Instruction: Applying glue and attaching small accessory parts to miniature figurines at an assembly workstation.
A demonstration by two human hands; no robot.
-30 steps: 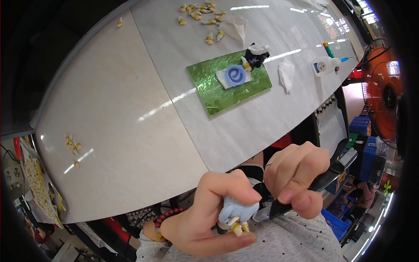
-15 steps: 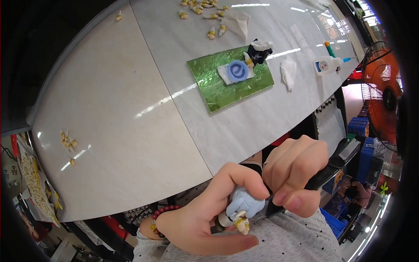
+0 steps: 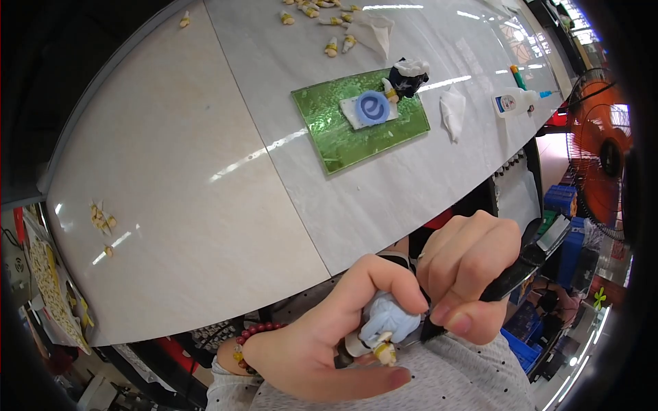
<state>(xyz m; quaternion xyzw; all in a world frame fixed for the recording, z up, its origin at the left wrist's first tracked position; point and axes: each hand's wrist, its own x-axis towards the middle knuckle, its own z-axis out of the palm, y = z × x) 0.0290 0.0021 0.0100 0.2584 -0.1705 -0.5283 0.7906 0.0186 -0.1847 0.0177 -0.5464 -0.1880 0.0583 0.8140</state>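
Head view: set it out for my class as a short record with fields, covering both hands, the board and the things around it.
Left hand: holds pale blue piece
Right hand: grips black tool close to the piece
Left wrist: red bead bracelet
Board: green, on table
On board: blue dish on white pad
Right of board: white cloth, then bottle
Beyond table, right: orange fan

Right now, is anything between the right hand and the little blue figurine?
Yes: the black-handled blade in the right hand sits between that hand and the light-blue figurine in the left hand. Whether it touches, I can't tell.
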